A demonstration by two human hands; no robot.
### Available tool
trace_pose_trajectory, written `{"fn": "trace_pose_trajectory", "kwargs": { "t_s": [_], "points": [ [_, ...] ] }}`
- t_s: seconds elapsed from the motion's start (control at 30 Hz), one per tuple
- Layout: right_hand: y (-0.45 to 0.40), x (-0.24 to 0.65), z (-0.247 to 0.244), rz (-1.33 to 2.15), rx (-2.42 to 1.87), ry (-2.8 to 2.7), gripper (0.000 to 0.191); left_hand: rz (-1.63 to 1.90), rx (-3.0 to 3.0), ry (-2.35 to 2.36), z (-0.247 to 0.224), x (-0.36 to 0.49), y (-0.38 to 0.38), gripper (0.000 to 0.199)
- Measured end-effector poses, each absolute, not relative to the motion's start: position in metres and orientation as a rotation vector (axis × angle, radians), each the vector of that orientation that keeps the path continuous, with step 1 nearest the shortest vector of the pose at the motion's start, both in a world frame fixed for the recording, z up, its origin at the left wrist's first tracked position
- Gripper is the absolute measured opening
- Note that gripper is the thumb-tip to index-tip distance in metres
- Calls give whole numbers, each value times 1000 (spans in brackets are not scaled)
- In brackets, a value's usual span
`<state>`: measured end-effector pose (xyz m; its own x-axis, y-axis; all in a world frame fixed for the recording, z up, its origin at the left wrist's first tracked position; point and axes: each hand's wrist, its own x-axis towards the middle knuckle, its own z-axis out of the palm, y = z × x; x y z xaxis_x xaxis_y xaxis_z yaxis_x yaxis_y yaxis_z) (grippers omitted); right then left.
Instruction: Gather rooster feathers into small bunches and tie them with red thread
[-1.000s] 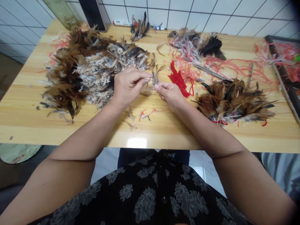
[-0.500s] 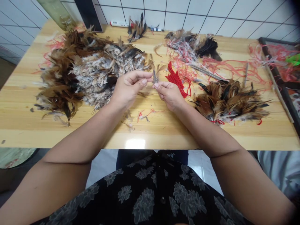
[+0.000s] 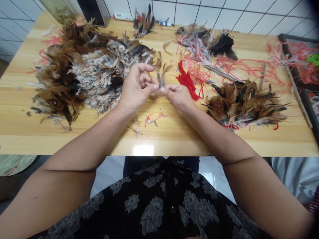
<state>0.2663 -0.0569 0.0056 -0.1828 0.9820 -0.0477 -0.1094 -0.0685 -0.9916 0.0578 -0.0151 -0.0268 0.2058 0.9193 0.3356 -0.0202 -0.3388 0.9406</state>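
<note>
A small tuft of grey and brown feathers stands upright between my two hands above the table. My right hand pinches its lower end between thumb and forefinger. My left hand is closed in a pinch right beside it, with a thin brown feather showing between its fingers. A large heap of brown and whitish feathers lies just left of my left hand. Close to my right hand is a bundle of red strings. Bunched brown feathers rest farther right.
Pink string and feathers tangle at the back, near thin sticks. A dark-framed tray stands at the right edge. Markers, a small feather bunch and a dark panel are along the tiled wall.
My left hand's fingers have curled in more, and a brown feather now shows between them. The right hand keeps its pinch on the tuft. The whole view has shifted slightly.
</note>
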Motion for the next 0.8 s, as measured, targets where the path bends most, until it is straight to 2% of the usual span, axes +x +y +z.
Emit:
{"fn": "trace_pose_trajectory", "kwargs": {
  "t_s": [0.37, 0.53, 0.57, 0.67, 0.8],
  "points": [
    [-57, 265, -1, 1343, -1197, -1350, 72, 1333, 1626, 860, -42, 63, -14, 77],
    [-58, 265, 3, 1322, -1220, -1303, 71, 1419, 1664, 882, -46, 41, 10, 94],
    [-57, 266, 4, 1321, -1217, -1288, 71, 1416, 1685, 917, -44, 34, 14, 92],
    [-53, 269, 4, 1323, -1201, -1236, 71, 1175, 1802, 1076, -30, 15, 21, 68],
    [-50, 271, 1, 1333, -1187, -1184, 72, 926, 1994, 1158, -18, 8, 16, 50]
  ]
}}
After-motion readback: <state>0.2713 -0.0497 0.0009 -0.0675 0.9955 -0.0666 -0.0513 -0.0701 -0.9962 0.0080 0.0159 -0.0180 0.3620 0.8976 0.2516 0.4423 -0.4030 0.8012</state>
